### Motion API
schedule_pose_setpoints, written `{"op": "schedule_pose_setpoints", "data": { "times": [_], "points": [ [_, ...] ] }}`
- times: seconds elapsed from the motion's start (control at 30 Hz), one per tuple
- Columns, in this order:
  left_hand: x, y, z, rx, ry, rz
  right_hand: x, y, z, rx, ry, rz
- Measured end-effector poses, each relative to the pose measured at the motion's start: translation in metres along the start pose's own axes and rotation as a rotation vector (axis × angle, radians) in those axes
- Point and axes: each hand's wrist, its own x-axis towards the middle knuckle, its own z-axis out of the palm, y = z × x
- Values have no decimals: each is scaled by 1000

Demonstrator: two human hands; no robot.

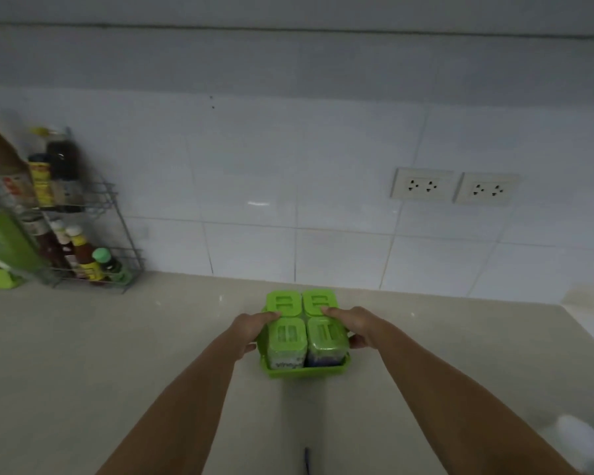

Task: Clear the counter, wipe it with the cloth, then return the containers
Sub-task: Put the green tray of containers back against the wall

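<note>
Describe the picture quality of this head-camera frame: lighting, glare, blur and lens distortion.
Head view: dim, flat light with a darker band along the upper wall; one small glare streak on the glossy white wall tiles; the bottles in the grey wire rack are softly blurred; wide-angle distortion bends the beige stone counter edge and tile lines.

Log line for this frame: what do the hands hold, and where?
left hand: grip on green caddy left side | right hand: grip on right side | four lidded containers inside | over counter
</note>
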Motion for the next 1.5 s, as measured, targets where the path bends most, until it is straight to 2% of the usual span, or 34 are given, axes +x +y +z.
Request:
{"op": "schedule_pose_setpoints", "data": {
  "times": [0.37,0.6,0.8,0.93,1.2,1.33,1.43,1.5],
  "points": [
    [67,3,-57,7,32,24,45,-40,68,63,4,45],
    [114,26,-57,-3,16,51,86,-64,70,85,68,67],
    [150,37,-49,-49,-22,57,139,-55,68,108,86,65],
    [157,32,-50,-23,-18,75,128,-64,73,93,105,63],
    [154,30,-51,172,31,127,115,-66,79,50,142,77],
    [123,34,-46,402,100,170,94,-61,75,28,111,41],
    [100,33,-44,603,198,222,68,-59,65,-134,123,-22],
    [83,34,-41,708,282,274,46,-54,53,-470,161,-66]
  ]
}}
